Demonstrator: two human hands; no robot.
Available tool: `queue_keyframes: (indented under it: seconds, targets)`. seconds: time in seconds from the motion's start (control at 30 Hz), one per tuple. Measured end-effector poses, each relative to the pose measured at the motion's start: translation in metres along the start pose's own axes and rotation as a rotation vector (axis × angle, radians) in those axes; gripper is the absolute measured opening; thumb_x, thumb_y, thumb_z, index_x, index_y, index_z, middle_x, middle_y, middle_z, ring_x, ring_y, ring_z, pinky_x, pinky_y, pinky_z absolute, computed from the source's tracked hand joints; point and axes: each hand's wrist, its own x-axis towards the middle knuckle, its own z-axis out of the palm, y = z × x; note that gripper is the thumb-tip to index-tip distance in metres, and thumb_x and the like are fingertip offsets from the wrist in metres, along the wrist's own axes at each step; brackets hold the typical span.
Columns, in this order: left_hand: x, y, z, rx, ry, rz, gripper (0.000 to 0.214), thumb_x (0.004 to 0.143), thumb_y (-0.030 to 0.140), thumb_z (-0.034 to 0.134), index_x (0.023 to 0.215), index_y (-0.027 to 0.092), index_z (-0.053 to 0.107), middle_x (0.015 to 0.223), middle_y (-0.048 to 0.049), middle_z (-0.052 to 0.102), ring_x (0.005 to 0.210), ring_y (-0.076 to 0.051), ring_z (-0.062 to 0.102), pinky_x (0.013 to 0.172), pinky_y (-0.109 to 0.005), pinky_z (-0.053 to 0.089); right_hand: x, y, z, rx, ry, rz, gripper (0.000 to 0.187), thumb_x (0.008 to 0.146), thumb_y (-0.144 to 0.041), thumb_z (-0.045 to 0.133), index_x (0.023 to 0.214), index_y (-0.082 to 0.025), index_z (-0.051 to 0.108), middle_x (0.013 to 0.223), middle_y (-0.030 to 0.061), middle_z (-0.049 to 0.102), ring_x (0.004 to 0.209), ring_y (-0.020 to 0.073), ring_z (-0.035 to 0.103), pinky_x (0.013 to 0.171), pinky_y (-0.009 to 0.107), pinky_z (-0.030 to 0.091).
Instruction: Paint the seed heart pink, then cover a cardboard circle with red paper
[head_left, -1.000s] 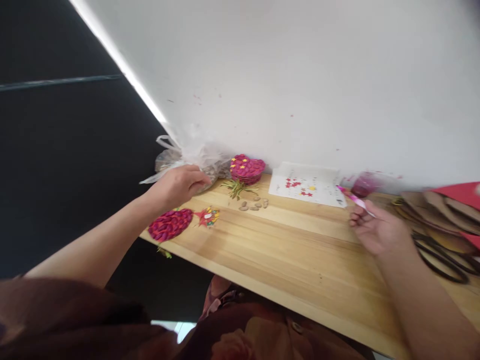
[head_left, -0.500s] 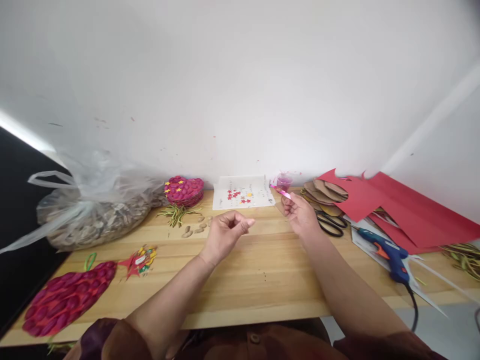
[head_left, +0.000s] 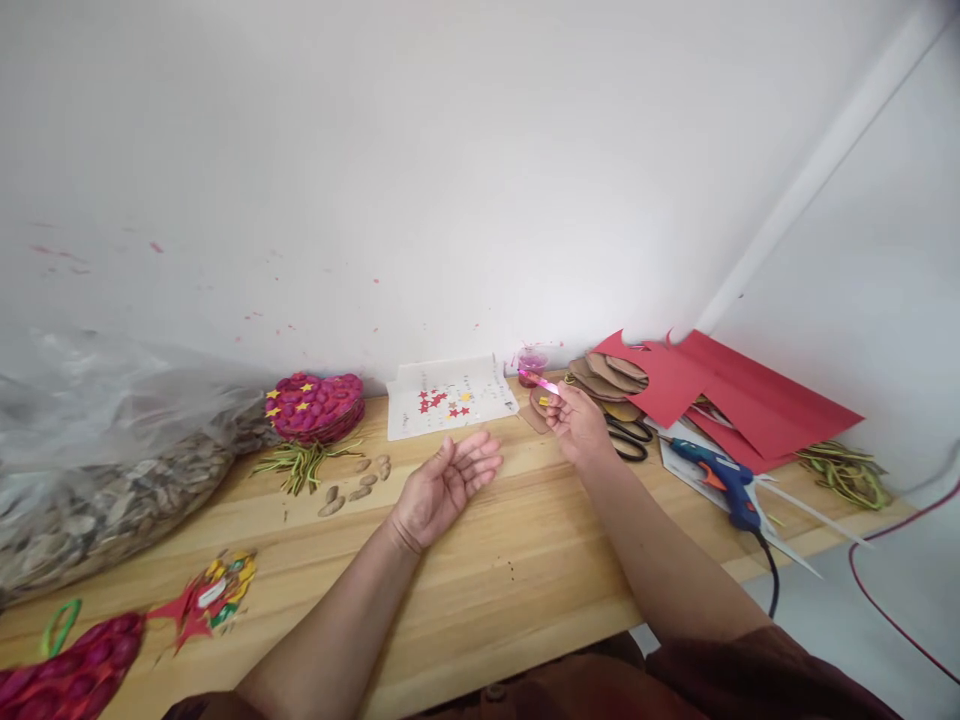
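My right hand [head_left: 583, 425] is closed on the near end of a slim, shiny pink stick [head_left: 541, 382]. Its far tip points left, close to a small clear cup with pink paint [head_left: 532, 362] by the wall; whether they touch, I cannot tell. Palm up over the table, my left hand [head_left: 444, 487] is open, with nothing in it. Several peanuts in their shells [head_left: 364, 485] lie left of it. Behind it is a white paper sheet [head_left: 401, 425] bearing small red and yellow stars.
At left stand a plastic bag of shells [head_left: 112, 510] and pink bumpy pieces [head_left: 322, 400] with yellow stars. At right lie black-handled scissors [head_left: 637, 437], cardboard pieces [head_left: 611, 375], red card [head_left: 772, 390] and a blue glue gun [head_left: 724, 470] with its cord.
My left hand has gone from curled fingers to an open, upturned palm. My right hand still holds the pink stick. The view has shifted right.
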Motion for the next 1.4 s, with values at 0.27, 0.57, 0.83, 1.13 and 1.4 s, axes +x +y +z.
queue_keyframes:
  seconds: [0.27,0.57,0.83,1.13,1.4]
  targets:
    - [0.003,-0.005,-0.01,0.164,-0.16,-0.093,0.054,0.083,0.021,0.08,0.135,0.022,0.066,0.128,-0.0142,0.07,0.107,-0.021,0.069,0.101,-0.036,0.047,0.037,-0.023,-0.008,-0.341,0.223,-0.32,0.035,0.073,-0.053,0.07,0.085,-0.024,0.055,0.063,-0.0061,0.057,0.058,0.013,0.052,0.057,0.026,0.041]
    - [0.0,-0.003,-0.008,0.22,-0.12,-0.114,0.048,0.083,0.027,0.08,0.13,0.023,0.071,0.123,-0.0126,0.072,0.103,-0.019,0.068,0.097,-0.033,0.049,0.082,-0.035,0.017,-0.858,0.194,-0.418,0.008,0.076,-0.029,0.067,0.075,-0.024,0.062,0.072,-0.0014,0.066,0.076,0.0198,0.061,0.08,0.033,0.045]
    - [0.0,-0.001,-0.005,0.221,-0.056,-0.146,0.05,0.08,0.029,0.083,0.128,0.022,0.071,0.123,-0.0125,0.073,0.103,-0.019,0.069,0.096,-0.031,0.051,0.077,-0.054,-0.017,-0.96,0.127,-0.418,0.029,0.08,-0.05,0.065,0.085,-0.022,0.066,0.077,0.0,0.069,0.072,0.0177,0.062,0.074,0.031,0.047]
    - [0.001,0.0,-0.001,0.211,0.009,-0.145,0.049,0.077,0.028,0.086,0.124,0.02,0.074,0.116,-0.0118,0.075,0.098,-0.017,0.07,0.092,-0.029,0.054,0.055,-0.105,-0.092,-0.956,0.147,-0.445,0.033,0.087,-0.039,0.045,0.088,-0.019,0.07,0.073,0.0039,0.07,0.068,0.0179,0.062,0.069,0.032,0.05]
    - [0.0,-0.001,-0.001,0.221,0.009,-0.137,0.048,0.075,0.029,0.087,0.121,0.02,0.075,0.111,-0.0105,0.076,0.093,-0.016,0.071,0.09,-0.028,0.054,0.038,-0.097,-0.11,-1.122,0.103,-0.449,0.027,0.082,-0.039,0.056,0.088,-0.019,0.073,0.093,0.0085,0.077,0.084,0.0215,0.068,0.078,0.034,0.051]
